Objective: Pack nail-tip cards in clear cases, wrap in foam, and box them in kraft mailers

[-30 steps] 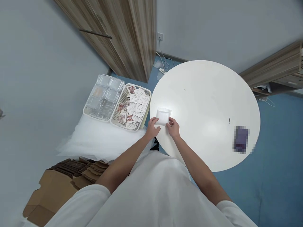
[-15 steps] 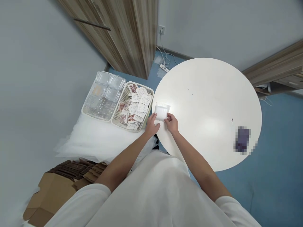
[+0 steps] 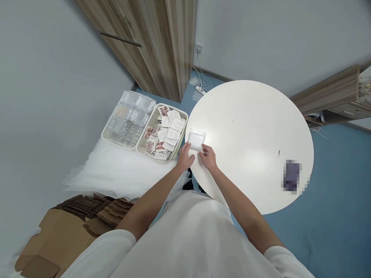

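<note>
A small flat packet in white, translucent wrapping (image 3: 196,140) lies near the left edge of the round white table (image 3: 252,123). My left hand (image 3: 184,157) is at its near left corner, fingertips against the edge and thumb spread away from them. At the near right corner, my right hand (image 3: 208,157) has its fingers curled in, with the fingertips pinching the edge of the wrapping. What is inside the wrapping cannot be made out.
Left of the table stand a basket (image 3: 140,151) of printed cards (image 3: 169,133) and a tray of clear plastic boxes (image 3: 130,112). White sheets (image 3: 116,166) and folded brown cardboard boxes (image 3: 63,235) lie nearer me. A blurred dark object (image 3: 291,175) is on the table's right side.
The view has shifted slightly. Both hands stay at the packet's near corners, and the wrapping around it looks flatter, with its near edge closer in.
</note>
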The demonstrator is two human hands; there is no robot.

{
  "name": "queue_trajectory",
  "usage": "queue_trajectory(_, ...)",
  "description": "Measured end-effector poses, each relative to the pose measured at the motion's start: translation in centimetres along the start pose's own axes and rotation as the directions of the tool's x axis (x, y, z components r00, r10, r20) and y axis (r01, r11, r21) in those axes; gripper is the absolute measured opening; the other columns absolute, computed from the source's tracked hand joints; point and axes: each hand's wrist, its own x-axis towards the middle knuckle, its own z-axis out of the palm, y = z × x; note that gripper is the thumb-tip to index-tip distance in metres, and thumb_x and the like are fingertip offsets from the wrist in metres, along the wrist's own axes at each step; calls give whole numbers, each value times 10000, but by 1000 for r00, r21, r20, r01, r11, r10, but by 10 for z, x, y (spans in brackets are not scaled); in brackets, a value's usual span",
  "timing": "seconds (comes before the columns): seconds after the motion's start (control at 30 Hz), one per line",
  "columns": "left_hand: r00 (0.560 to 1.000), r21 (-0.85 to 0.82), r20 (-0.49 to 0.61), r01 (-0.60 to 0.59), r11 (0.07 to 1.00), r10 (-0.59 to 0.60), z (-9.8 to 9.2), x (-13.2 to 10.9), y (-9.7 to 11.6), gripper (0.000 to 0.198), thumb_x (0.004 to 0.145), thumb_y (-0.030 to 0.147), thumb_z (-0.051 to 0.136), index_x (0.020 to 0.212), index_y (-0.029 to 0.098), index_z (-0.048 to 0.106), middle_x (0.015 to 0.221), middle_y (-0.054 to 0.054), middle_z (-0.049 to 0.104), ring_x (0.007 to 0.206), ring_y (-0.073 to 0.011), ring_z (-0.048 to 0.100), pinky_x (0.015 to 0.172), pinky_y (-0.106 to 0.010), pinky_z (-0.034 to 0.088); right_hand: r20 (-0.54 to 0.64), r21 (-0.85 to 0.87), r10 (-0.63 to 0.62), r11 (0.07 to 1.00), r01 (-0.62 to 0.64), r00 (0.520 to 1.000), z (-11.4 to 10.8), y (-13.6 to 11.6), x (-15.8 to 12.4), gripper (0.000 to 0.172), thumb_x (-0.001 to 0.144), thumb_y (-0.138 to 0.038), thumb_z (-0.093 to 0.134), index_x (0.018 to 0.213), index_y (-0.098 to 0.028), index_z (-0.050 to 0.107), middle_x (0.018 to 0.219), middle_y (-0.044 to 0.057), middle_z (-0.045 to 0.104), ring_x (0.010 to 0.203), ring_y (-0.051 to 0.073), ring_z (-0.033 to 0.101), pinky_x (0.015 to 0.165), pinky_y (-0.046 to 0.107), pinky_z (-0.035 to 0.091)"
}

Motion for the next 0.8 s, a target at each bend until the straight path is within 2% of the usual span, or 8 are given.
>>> queue_trajectory(0.2, 996, 37, -70, 51, 998, -49, 4, -9, 8, 560, 749, 195, 492, 1287, 205, 336, 1397, -85, 264, 1286, -266, 227, 1028, -457, 272, 60, 0, -23, 1000, 23, 998, -16, 4, -6, 521, 734, -296, 510, 1239, -229, 397, 1231, 91, 427, 977, 183, 508, 764, 331, 495)
queue_trajectory(0.37, 985, 44, -144, 106, 993, -99, 12, -41, 17, 478, 755, 213, 486, 1228, 185, 418, 1369, -92, 310, 1269, -257, 273, 1029, -436, 286, 110, 1, -44, 999, 44, 993, -43, 9, -25, 495, 744, -315, 483, 1225, -224, 411, 1245, 97, 430, 890, 160, 540, 744, 328, 495)
queue_trajectory(0.47, 975, 20, -174, 140, 990, -135, 18, -69, 25, 423, 771, 239, 481, 1189, 181, 456, 1337, -95, 363, 1251, -244, 313, 1015, -415, 312, 147, -1, -93, 996, 94, 985, -57, 17, -40, 461, 754, -337, 470, 1197, -213, 442, 1201, 94, 481, 797, 139, 555, 733, 326, 488)
queue_trajectory(0.57, 976, -34, -146, 157, 987, -160, 20, -105, 36, 378, 801, 266, 452, 1168, 179, 471, 1260, -90, 465, 1168, -216, 430, 961, -373, 381, 255, 18, -130, 991, 130, 958, -63, 30, -58, 404, 758, -381, 470, 1102, -176, 516, 915, 61, 607, 676, 136, 555, 702, 323, 478)
queue_trajectory(0.6, 979, -55, -116, 161, 985, -166, 18, -118, 40, 372, 811, 281, 442, 1167, 178, 471, 1220, -87, 505, 1114, -205, 481, 921, -351, 416, 303, 27, -138, 990, 136, 943, -62, 34, -65, 384, 758, -401, 472, 1053, -165, 542, 795, 42, 611, 650, 142, 552, 689, 322, 474)
queue_trajectory(0.67, 987, -71, -53, 151, 986, -155, 13, -146, 49, 364, 818, 299, 440, 1161, 184, 481, 1153, -73, 564, 1007, -187, 552, 848, -315, 460, 392, 55, -163, 986, 154, 905, -56, 41, -78, 393, 753, -439, 482, 1016, -158, 555, 685, 20, 582, 611, 146, 539, 645, 313, 470)
queue_trajectory(0.73, 991, -37, -35, 124, 992, -125, 3, -174, 54, 360, 819, 303, 448, 1160, 194, 492, 1136, -60, 581, 958, -180, 576, 810, -292, 472, 463, 78, -196, 980, 181, 864, -46, 43, -90, 425, 747, -470, 487, 1028, -156, 545, 679, 17, 575, 594, 143, 532, 605, 301, 464)
queue_trajectory(0.8, 990, 17, -75, 118, 993, -116, -10, -201, 55, 352, 823, 302, 446, 1154, 200, 503, 1131, -53, 587, 947, -178, 580, 799, -284, 472, 530, 88, -235, 971, 223, 815, -32, 40, -99, 451, 747, -485, 485, 1050, -154, 529, 684, 18, 575, 588, 144, 531, 578, 293, 459)
